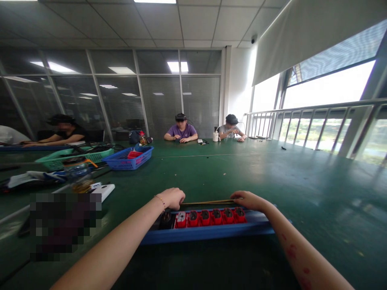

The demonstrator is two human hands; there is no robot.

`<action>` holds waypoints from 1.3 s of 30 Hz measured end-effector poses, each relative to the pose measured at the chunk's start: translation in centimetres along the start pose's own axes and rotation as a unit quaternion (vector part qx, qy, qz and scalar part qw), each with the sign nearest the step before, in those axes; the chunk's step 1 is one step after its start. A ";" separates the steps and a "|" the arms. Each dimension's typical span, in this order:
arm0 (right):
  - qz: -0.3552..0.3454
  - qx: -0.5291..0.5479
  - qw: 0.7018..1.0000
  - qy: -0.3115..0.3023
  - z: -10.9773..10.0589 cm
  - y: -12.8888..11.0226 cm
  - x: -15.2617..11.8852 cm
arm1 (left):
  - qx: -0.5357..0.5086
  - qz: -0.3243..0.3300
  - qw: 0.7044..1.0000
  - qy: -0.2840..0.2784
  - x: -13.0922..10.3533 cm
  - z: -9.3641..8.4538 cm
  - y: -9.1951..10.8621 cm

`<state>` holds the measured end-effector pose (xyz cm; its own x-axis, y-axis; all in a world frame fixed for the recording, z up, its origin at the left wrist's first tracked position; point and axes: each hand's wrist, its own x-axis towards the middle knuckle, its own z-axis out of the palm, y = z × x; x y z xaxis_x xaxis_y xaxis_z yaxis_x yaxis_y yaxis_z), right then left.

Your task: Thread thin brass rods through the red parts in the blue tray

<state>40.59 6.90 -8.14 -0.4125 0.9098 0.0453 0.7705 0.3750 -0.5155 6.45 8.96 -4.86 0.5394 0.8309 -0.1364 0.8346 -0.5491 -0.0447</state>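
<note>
From my remote seat, the tray [208, 233] lies before me on the worktop [193, 171], a row of inserts [204, 218] in it, a thin strip [208, 202] along its far side. Farther back, leftward, sit two baskets [121, 164].

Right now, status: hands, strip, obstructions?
Left hand and right hand at opposite ends of thin strip. Red parts lined up in blue tray. Nothing seen crossing the strip.

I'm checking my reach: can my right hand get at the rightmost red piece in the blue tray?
Probably yes: the right hand is close to the rightmost red piece, which looks uncovered, though its fingertips seem occupied with the thin tan strip.
</note>
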 end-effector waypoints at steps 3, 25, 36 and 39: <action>0.000 0.002 1.000 0.000 0.0 0.0 0.0 | 0.013 -0.003 1.000 0.017 0.0 0.0 0.3; -0.006 0.339 0.921 0.194 -1.3 -3.8 -0.6 | -0.076 -0.116 0.971 0.194 -8.0 -1.0 0.8; 0.025 0.148 0.969 0.194 -0.4 -8.7 -1.6 | -0.054 -0.113 0.948 0.293 -9.5 -1.9 3.4; -0.011 0.068 0.988 0.136 -0.7 -9.0 -2.2 | -0.066 -0.110 0.948 0.291 -9.4 -1.7 4.0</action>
<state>34.87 1.66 -2.97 -0.2681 0.9226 0.2774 0.6832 0.3851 -0.6204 4.93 -0.89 -2.07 0.2881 0.8544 0.4325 0.9203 -0.3718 0.1214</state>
